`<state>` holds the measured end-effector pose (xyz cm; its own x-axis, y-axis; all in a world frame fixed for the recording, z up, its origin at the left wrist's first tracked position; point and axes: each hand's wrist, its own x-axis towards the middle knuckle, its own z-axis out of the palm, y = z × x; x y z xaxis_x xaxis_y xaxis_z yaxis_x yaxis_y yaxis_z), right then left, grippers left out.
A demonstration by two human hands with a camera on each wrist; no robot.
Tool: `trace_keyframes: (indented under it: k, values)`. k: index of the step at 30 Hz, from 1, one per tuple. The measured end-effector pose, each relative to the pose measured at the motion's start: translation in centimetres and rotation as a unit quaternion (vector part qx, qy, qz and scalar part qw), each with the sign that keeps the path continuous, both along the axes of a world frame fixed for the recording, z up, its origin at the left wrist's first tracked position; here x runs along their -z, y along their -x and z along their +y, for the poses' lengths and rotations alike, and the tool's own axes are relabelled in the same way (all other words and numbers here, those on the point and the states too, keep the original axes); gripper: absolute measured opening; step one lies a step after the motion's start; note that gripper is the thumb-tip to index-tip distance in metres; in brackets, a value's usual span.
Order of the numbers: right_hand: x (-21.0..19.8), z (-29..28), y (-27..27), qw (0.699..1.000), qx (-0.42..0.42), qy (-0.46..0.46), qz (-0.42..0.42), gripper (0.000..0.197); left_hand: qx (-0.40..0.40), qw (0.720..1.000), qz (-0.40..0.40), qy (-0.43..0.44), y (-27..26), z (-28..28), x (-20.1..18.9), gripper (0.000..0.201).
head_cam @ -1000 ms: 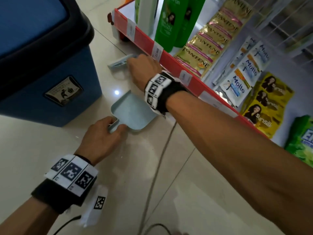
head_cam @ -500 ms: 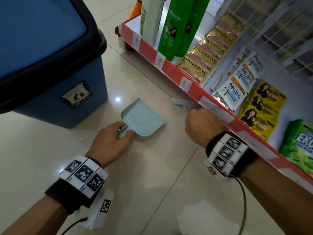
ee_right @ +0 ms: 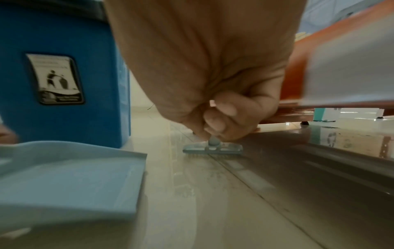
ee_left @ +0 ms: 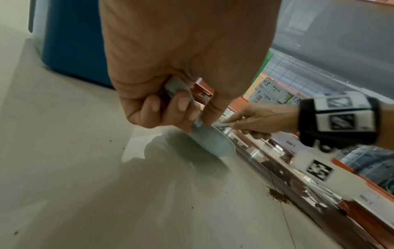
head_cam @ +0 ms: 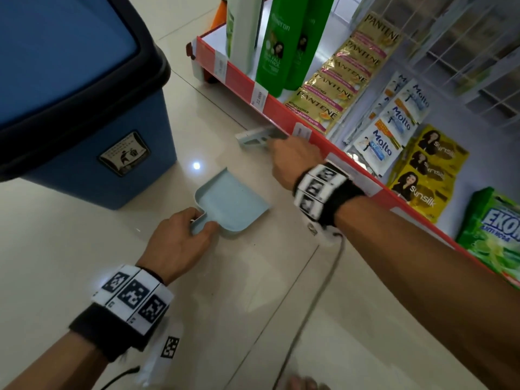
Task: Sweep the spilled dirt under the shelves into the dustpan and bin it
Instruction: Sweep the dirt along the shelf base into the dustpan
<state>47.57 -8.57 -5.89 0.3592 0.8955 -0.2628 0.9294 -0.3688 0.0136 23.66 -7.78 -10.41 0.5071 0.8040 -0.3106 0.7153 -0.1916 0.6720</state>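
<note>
A pale blue dustpan (head_cam: 230, 204) lies on the tiled floor beside the shelf, its mouth toward the shelf. My left hand (head_cam: 180, 240) grips its handle (ee_left: 181, 94). My right hand (head_cam: 292, 161) holds a small grey-blue brush (head_cam: 257, 137) by its stem, the brush head (ee_right: 212, 149) down on the floor at the shelf's edge, beyond the dustpan (ee_right: 70, 178). A small heap of brown dirt (ee_left: 278, 196) lies at the foot of the shelf, nearer me than the dustpan (ee_left: 213, 141), with loose specks around it.
A blue bin (head_cam: 84, 122) with a black rim stands to the left of the dustpan. The red-edged bottom shelf (head_cam: 284, 114) on the right carries green bottles and hanging sachets. A cable (head_cam: 318, 294) trails across the floor from my right wrist.
My right hand swept the brush back toward me along the shelf edge, then moved it away again past the dustpan. My left hand kept hold of the dustpan, which barely moved.
</note>
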Motion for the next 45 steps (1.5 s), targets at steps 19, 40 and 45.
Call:
trace_keyframes:
  k: [19, 40, 45]
  values:
    - [-2.0, -3.8, 0.1, 0.998, -0.047, -0.032, -0.033, 0.021, 0.032, 0.999, 0.015, -0.002, 0.4, -3.5, -0.8, 0.027]
    - [-2.9, -10.9, -3.1, 0.998, -0.066, -0.016, -0.010, 0.033, 0.094, 0.995, 0.021, 0.009, -2.1, -5.5, 0.0, 0.025]
    - [-3.0, -17.8, -5.7, 0.998, -0.029, 0.042, 0.027, 0.036, 0.103, 0.995, 0.004, 0.013, -2.5, -5.7, 0.4, 0.030]
